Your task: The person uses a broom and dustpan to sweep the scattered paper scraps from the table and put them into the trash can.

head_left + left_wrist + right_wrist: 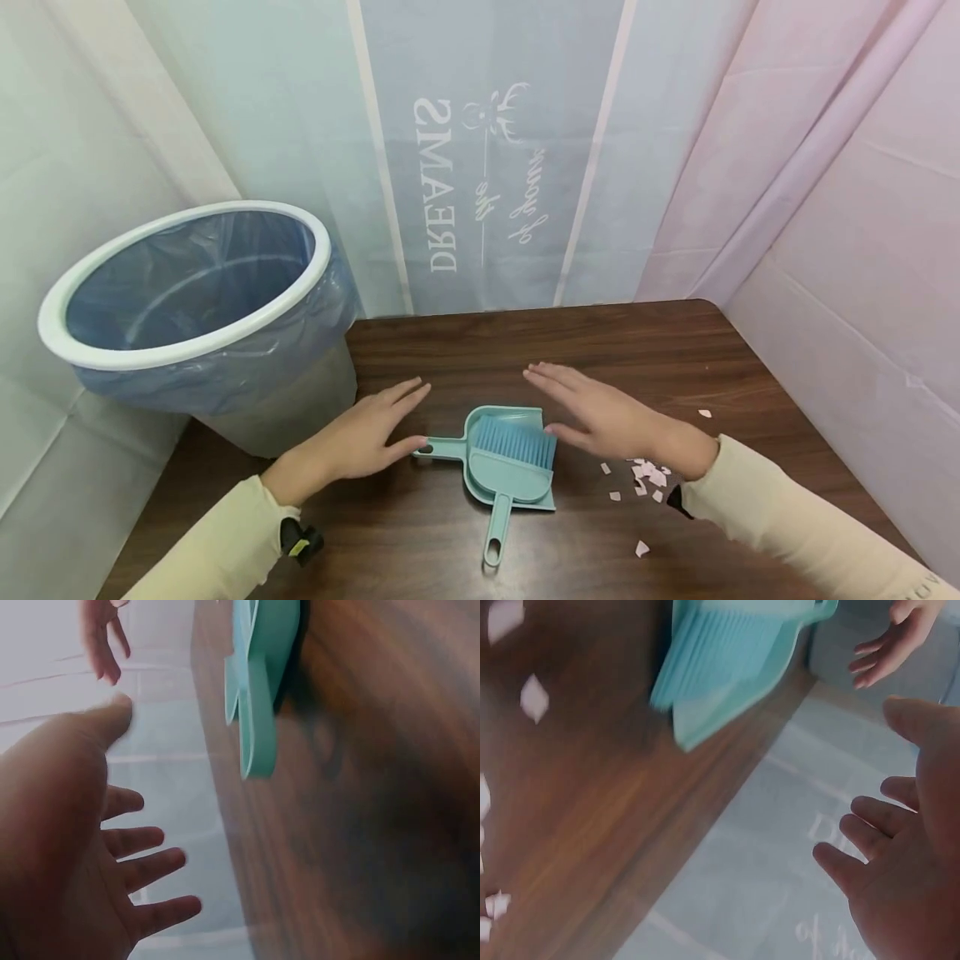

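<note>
A teal dustpan (pixel 473 421) lies on the brown wooden table, its handle pointing left. On top of it rests a small teal hand brush (pixel 510 475) with blue bristles, handle toward the front edge. My left hand (pixel 367 429) hovers with spread fingers near the dustpan's handle (pixel 259 742); it grips nothing. To the right of the bristles, my right hand (pixel 607 412) is held above the table, fingers straight and holding nothing. In the right wrist view the blue bristles (pixel 716 652) show apart from the right hand (pixel 900 862).
Several white scraps (pixel 652 475) lie scattered on the table (pixel 465 350) under and around the right forearm. A bin (pixel 300 408) with a white rim and blue liner stands at the left. A grey printed curtain (pixel 495 50) hangs behind the table.
</note>
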`<control>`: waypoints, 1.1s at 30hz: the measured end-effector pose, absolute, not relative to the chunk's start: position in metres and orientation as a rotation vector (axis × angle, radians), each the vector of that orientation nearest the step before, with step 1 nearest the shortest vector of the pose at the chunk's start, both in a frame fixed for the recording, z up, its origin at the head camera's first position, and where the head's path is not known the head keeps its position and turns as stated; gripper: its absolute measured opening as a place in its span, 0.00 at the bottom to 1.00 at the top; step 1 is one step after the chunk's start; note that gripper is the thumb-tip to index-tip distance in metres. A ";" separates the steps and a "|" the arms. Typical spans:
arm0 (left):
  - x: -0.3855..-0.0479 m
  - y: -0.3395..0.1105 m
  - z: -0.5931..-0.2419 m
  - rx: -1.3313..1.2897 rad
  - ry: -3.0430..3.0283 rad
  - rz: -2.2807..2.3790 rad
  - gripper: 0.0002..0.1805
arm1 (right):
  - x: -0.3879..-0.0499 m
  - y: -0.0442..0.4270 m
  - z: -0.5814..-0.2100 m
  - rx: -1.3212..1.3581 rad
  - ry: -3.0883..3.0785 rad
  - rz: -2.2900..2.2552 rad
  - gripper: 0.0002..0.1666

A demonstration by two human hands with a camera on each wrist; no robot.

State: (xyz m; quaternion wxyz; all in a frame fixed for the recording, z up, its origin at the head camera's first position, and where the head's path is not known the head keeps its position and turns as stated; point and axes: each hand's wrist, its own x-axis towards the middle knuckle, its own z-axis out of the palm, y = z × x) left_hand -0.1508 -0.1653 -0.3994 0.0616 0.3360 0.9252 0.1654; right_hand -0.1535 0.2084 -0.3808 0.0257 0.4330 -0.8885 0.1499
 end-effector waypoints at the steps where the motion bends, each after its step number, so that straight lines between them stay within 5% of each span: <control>1: -0.148 -0.164 -0.402 1.005 2.788 0.529 0.40 | -0.149 0.206 -0.382 1.364 -2.738 0.467 0.45; 22: -0.127 -0.130 -0.453 0.936 2.819 0.561 0.34 | -0.088 0.152 -0.431 1.884 -2.395 0.182 0.40; 33: -0.127 -0.117 -0.460 0.959 2.901 0.408 0.27 | -0.080 0.140 -0.451 1.822 -2.317 0.052 0.18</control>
